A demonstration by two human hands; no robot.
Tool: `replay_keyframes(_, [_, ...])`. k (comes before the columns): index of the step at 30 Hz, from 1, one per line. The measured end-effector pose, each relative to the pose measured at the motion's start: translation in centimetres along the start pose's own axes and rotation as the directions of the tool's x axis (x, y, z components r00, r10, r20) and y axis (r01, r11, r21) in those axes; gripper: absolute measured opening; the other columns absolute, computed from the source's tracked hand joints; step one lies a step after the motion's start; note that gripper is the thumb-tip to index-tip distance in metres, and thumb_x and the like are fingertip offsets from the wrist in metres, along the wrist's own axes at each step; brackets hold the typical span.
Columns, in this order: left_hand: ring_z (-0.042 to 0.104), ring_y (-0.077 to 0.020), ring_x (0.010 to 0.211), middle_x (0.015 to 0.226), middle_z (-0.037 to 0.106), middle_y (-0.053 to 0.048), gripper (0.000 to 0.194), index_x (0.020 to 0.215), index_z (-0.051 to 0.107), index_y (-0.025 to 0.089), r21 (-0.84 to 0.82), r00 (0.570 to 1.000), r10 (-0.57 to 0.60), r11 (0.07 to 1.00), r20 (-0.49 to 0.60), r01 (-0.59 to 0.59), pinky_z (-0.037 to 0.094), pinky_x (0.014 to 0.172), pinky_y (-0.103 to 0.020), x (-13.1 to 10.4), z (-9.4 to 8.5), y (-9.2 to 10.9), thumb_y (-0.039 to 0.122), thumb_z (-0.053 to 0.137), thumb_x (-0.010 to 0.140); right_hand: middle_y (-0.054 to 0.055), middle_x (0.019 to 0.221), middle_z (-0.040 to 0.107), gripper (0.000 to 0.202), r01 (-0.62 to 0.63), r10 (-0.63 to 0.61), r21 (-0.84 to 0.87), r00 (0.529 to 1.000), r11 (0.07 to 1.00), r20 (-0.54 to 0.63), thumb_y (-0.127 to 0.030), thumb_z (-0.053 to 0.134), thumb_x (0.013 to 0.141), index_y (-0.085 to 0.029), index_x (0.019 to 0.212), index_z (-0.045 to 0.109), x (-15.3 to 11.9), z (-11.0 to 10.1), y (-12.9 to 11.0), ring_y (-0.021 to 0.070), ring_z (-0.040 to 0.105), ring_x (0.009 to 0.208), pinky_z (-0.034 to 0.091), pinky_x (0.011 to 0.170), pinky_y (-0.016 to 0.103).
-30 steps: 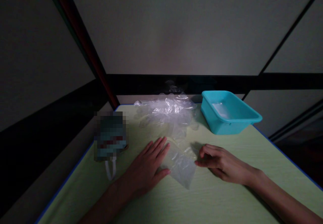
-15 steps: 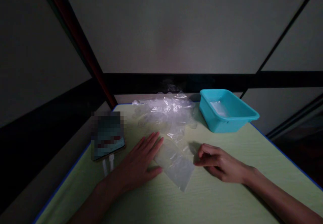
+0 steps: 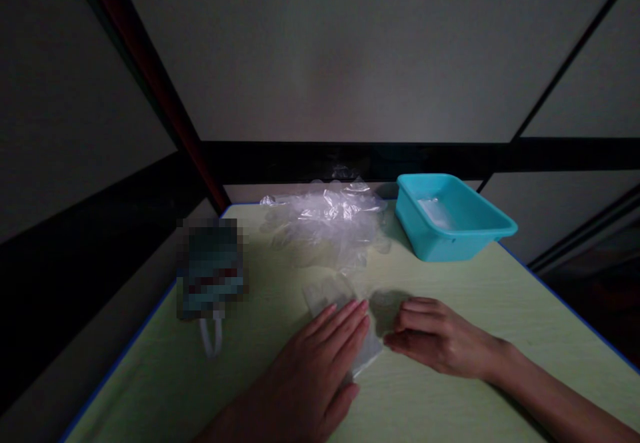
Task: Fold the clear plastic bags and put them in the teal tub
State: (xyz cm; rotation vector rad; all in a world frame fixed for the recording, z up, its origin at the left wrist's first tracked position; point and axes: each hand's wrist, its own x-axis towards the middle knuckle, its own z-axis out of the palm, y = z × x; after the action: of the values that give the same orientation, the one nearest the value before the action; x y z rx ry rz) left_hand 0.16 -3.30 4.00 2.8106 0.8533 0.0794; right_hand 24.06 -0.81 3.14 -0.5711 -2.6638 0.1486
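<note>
A thin clear plastic piece lies on the table in front of me, partly covered by my left hand. That hand rests palm down, its fingers stretched out over the plastic. On the right, my right hand is curled, its fingertips pinched close to the plastic's right edge; what they hold, if anything, is too small to tell. Behind both hands spreads a pile of crumpled, shiny clear plastic, its rounded edges resembling disposable gloves.
A turquoise basin with a small pale item inside stands at the back right of the pale green table. A pixelated device with a white cable lies at the left. Wall panels rise behind.
My left hand has moved right and nearer to me, over the plastic piece. My right hand has shifted slightly nearer to me, its fingers more tightly curled.
</note>
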Motion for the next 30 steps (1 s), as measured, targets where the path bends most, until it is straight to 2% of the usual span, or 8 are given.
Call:
replay_keyframes(6, [0.008,-0.0198,0.133,0.146,0.005,-0.004,0.075,0.139,0.012,0.016,-0.098,0.998,0.026,0.995,0.064,-0.019,0.012,0.109,-0.037,-0.2,-0.2,-0.3,0.030,0.053,0.078,0.003,0.066,0.055,0.026,-0.021,0.021,0.020,1.000,1.000,0.021,-0.020,0.041,0.092,-0.012,0.074,0.059,0.1,0.2,-0.4,0.0125,0.045,0.063,0.031,0.055,0.027])
replay_keyframes(11, [0.009,-0.0206,0.133,0.146,0.009,0.000,0.070,0.139,0.014,0.022,-0.154,0.992,0.075,0.986,0.100,-0.059,0.010,0.109,-0.040,-0.1,-0.6,-0.4,0.038,0.051,0.081,0.001,0.062,0.052,0.029,0.020,-0.020,-0.028,1.000,0.999,-0.014,-0.017,0.040,0.091,-0.014,0.068,0.058,0.1,0.0,-0.5,0.0126,0.043,0.060,0.028,0.053,0.028])
replay_keyframes(15, [0.009,-0.0218,0.133,0.146,0.015,-0.003,0.070,0.139,0.017,0.021,-0.187,0.989,0.120,0.977,0.089,-0.102,0.006,0.108,-0.041,0.1,-0.5,-1.1,0.051,0.046,0.082,0.002,0.065,0.052,0.027,0.086,-0.086,-0.021,0.996,0.996,0.020,-0.027,0.038,0.091,-0.015,0.084,0.061,0.2,-0.1,-1.3,0.0144,0.042,0.062,0.027,0.054,0.029])
replay_keyframes(20, [0.010,-0.0227,0.133,0.145,0.016,-0.006,0.066,0.134,0.030,0.017,-0.189,0.983,0.173,0.969,0.059,-0.160,0.003,0.108,-0.041,0.3,-0.1,-1.9,0.055,0.043,0.082,0.003,0.071,0.053,0.045,0.128,-0.130,0.024,0.985,0.992,0.118,-0.044,0.026,0.092,-0.013,0.103,0.057,0.3,0.6,-2.3,0.0167,0.043,0.067,0.029,0.063,0.031])
replay_keyframes(30, [0.010,-0.0228,0.133,0.145,0.017,-0.007,0.064,0.131,0.035,0.019,-0.186,0.983,0.177,0.968,0.039,-0.167,0.005,0.108,-0.039,0.4,0.1,-1.8,0.057,0.044,0.081,0.005,0.088,0.054,0.049,0.130,-0.135,0.039,0.975,0.991,0.179,-0.048,0.028,0.091,-0.013,0.118,0.048,0.5,1.4,-2.7,0.0182,0.045,0.082,0.029,0.076,0.033])
